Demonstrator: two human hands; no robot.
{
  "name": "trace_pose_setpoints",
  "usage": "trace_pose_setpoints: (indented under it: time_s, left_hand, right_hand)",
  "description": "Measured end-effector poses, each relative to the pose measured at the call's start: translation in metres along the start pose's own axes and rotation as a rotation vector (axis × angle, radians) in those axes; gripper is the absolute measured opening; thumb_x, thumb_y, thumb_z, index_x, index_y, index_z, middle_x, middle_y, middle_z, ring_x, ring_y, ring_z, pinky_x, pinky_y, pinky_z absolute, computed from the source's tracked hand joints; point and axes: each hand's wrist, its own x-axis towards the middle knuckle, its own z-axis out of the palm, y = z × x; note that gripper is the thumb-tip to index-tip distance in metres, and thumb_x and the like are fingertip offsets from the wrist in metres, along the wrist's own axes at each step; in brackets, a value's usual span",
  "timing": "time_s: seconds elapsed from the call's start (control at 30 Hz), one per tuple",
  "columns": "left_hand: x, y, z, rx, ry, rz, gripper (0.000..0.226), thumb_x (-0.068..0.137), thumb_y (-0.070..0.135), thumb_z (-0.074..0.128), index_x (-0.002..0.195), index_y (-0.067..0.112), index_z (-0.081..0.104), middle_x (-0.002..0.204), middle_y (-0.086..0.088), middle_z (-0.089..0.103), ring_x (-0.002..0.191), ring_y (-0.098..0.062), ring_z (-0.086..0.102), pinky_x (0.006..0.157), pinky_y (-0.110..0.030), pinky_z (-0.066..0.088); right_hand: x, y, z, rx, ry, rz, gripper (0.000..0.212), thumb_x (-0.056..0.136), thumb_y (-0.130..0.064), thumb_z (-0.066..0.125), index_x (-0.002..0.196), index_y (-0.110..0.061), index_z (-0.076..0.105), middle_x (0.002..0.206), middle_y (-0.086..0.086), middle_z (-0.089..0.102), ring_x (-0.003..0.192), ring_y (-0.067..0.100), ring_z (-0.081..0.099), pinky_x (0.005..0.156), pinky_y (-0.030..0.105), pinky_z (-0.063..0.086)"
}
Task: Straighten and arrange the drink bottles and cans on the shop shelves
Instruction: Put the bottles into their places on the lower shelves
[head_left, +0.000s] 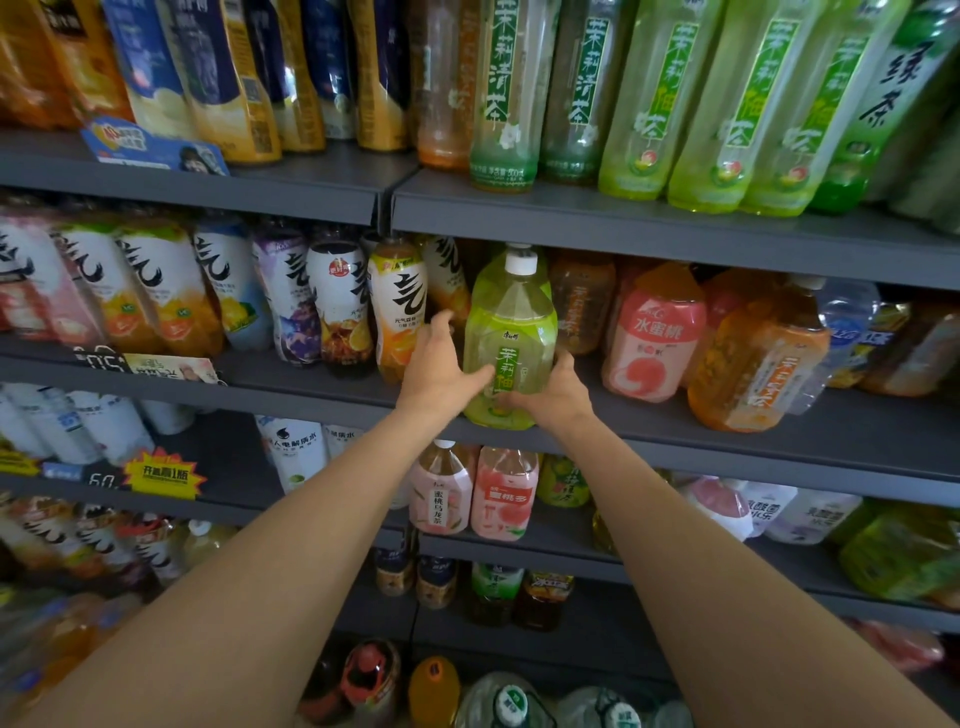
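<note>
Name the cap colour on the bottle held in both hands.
White cap on the light-green bottle, head view.

Left hand, right hand curled, arms outstretched.

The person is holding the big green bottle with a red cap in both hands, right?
Not quite: the cap is white, not red. The head view shows the left hand and right hand both holding the big green bottle on the shelf.
</note>
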Motion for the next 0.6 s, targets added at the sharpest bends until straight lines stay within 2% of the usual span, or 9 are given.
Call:
trace_pose_setpoints:
  time_s: [0.1,0.17,0.3,0.4,0.5,0.6]
  left_hand:
    - [-0.014,0.011,-0.002,0.076,0.204,0.119,0.056,0.081,0.025,0.070,0.126,0.009,0.040,0.129,-0.008,0.041,0.113,-0.021,0.050,0.089,-0.025,0.043]
    - [-0.021,0.017,0.001,0.177,0.239,0.203,0.045,0.081,0.025,0.068,0.116,0.009,0.043,0.122,-0.008,0.042,0.111,-0.020,0.047,0.084,-0.020,0.038]
    - [-0.030,0.027,0.014,0.325,0.240,0.299,0.039,0.082,0.025,0.065,0.112,0.009,0.046,0.121,-0.011,0.042,0.113,-0.024,0.041,0.086,-0.026,0.038]
    - [-0.033,0.029,0.019,0.376,0.277,0.343,0.034,0.080,0.020,0.067,0.106,0.007,0.050,0.113,-0.014,0.047,0.105,-0.028,0.046,0.080,-0.032,0.041]
    - [-0.038,0.035,0.028,0.469,0.223,0.490,0.032,0.068,0.009,0.072,0.096,0.007,0.055,0.099,-0.015,0.054,0.089,-0.032,0.055,0.069,-0.038,0.046]
    - [-0.044,0.052,0.046,0.483,0.128,0.559,0.039,0.061,0.002,0.071,0.096,0.009,0.057,0.098,-0.013,0.055,0.086,-0.032,0.056,0.068,-0.039,0.048]
  right_hand:
    - [-0.007,-0.002,-0.008,-0.048,-0.012,0.015,0.086,0.073,-0.022,0.079,0.139,-0.007,0.025,0.135,0.014,0.047,0.125,0.029,0.046,0.102,0.040,0.042]
    - [-0.011,-0.002,-0.015,-0.099,-0.042,0.031,0.078,0.077,-0.024,0.075,0.136,-0.004,0.028,0.133,0.014,0.048,0.123,0.029,0.048,0.096,0.035,0.043]
    - [-0.015,0.004,-0.018,-0.159,-0.084,0.058,0.068,0.083,-0.025,0.069,0.134,-0.003,0.030,0.131,0.014,0.048,0.123,0.028,0.047,0.086,0.029,0.039]
    - [-0.021,0.011,-0.021,-0.207,-0.087,0.057,0.065,0.084,-0.023,0.068,0.134,-0.004,0.031,0.130,0.016,0.049,0.121,0.029,0.048,0.085,0.030,0.040]
    - [-0.024,0.023,-0.034,-0.204,0.059,0.036,0.065,0.084,-0.023,0.068,0.133,-0.002,0.031,0.134,0.019,0.044,0.124,0.034,0.044,0.097,0.038,0.039]
    - [-0.028,0.031,-0.064,-0.129,0.365,0.101,0.070,0.084,-0.025,0.067,0.135,0.000,0.027,0.138,0.020,0.034,0.127,0.039,0.035,0.101,0.042,0.035]
